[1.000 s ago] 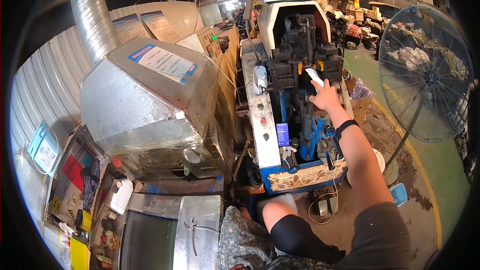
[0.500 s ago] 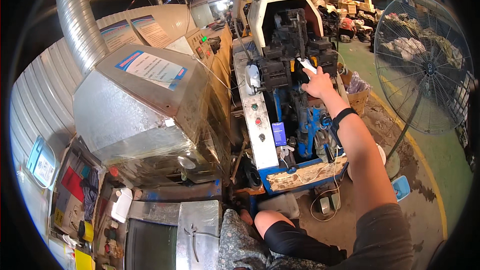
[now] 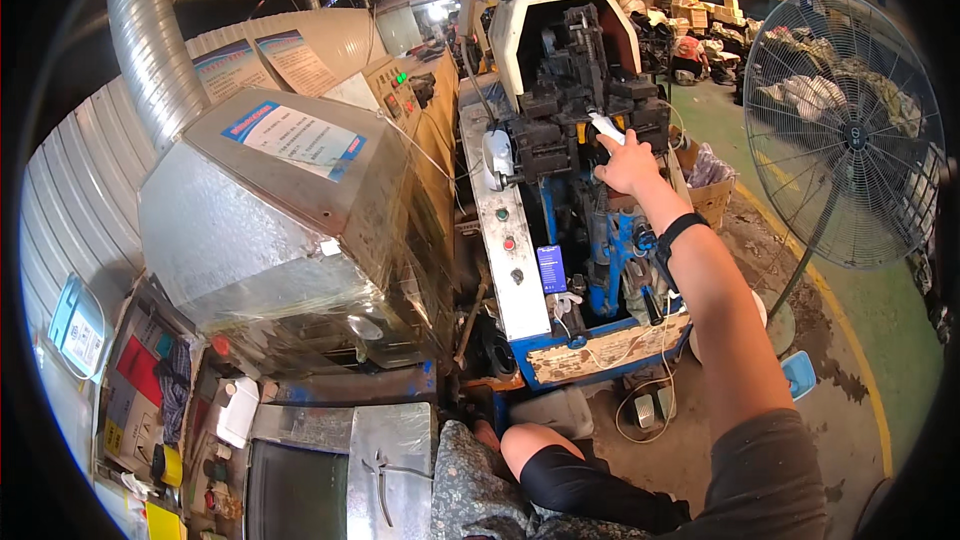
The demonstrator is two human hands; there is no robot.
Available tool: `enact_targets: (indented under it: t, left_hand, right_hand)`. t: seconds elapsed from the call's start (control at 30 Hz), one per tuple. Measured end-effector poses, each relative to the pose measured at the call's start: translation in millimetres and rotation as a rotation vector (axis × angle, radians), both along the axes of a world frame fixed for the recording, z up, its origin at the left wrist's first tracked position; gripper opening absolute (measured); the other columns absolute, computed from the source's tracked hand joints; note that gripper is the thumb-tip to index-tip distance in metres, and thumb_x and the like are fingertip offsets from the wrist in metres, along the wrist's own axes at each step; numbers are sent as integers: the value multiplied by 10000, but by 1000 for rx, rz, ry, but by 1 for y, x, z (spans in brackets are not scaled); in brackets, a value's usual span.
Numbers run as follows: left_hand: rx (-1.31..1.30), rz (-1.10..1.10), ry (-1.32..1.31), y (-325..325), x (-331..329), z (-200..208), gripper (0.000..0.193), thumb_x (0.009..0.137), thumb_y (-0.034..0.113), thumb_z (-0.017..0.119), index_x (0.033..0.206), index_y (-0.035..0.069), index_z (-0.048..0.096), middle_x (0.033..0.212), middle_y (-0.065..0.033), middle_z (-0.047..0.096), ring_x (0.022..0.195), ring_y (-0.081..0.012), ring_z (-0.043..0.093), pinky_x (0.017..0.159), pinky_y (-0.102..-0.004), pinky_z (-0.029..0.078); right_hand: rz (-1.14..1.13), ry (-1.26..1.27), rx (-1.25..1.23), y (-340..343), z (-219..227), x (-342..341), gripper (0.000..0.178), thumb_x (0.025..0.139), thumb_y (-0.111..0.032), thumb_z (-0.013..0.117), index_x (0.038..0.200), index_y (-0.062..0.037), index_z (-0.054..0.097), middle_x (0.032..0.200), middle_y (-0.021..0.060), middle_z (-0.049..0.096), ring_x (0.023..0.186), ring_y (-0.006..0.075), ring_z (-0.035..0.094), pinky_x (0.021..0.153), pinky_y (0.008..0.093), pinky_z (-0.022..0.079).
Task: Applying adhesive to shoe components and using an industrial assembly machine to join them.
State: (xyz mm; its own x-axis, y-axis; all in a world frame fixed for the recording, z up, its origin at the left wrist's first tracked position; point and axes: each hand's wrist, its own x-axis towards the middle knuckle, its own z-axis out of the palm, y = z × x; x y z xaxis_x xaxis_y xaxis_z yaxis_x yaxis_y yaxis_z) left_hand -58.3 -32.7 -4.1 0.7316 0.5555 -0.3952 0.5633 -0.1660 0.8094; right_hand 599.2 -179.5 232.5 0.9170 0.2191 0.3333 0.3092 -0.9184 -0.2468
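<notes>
My right hand reaches forward over the machine, with a dark band on the wrist. Its fingers are stretched out and the thumb stands apart, so it is open. The fingertips are at the near end of a small white piece among the machine's dark clamping parts; I cannot tell whether they touch it. Left of the hand, a rounded white part is mounted on the machine. My left hand does not show.
A metal-hooded unit stands on the left. A large standing fan is on the right, near a cardboard box. Pedals and a looped cable lie on the floor below the machine. A blue basin sits at right.
The whole view has shifted slightly. My right hand stays beside the white piece, with little visible change in its fingers.
</notes>
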Motion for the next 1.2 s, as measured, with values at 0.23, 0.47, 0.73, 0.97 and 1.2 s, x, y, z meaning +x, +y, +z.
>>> enact_targets:
  t: [0.23,0.47,0.73,0.97,1.2]
  left_hand:
    - [-50,37,-18,-7,4,6,348,1006,316,579,1200,47,686,738,-70,683,525,-157,584,504,-325,466]
    - [19,-19,-1,-8,4,4,353,1005,315,573,1194,40,687,766,-81,697,549,-165,597,530,-334,478]
    - [183,-93,86,-12,6,22,420,990,374,571,1213,35,679,995,-210,734,945,-359,704,824,-440,533]
    - [158,-98,122,-18,9,40,467,990,429,551,1235,50,669,1088,-246,711,1061,-432,665,896,-478,517]
    - [186,-95,123,-18,7,42,453,991,432,548,1253,83,668,1108,-235,709,1061,-427,664,900,-482,516]
  right_hand:
    - [-2,-21,-49,1,-2,4,715,843,-473,647,1508,-303,447,1512,275,364,1212,466,528,1034,465,471]
    - [-12,-31,-51,-1,-2,7,736,841,-479,649,1520,-297,431,1516,271,365,1222,458,527,1036,458,468]
    - [-32,97,-84,4,31,13,781,826,-500,671,1537,-309,410,1624,274,195,1323,456,484,1084,449,446]
    - [-84,106,51,5,29,3,798,793,-472,717,1519,-294,440,1532,276,325,1327,423,480,1067,450,464]
    - [-56,85,42,1,26,8,781,799,-476,697,1512,-272,454,1418,248,439,1301,399,495,1055,448,473]
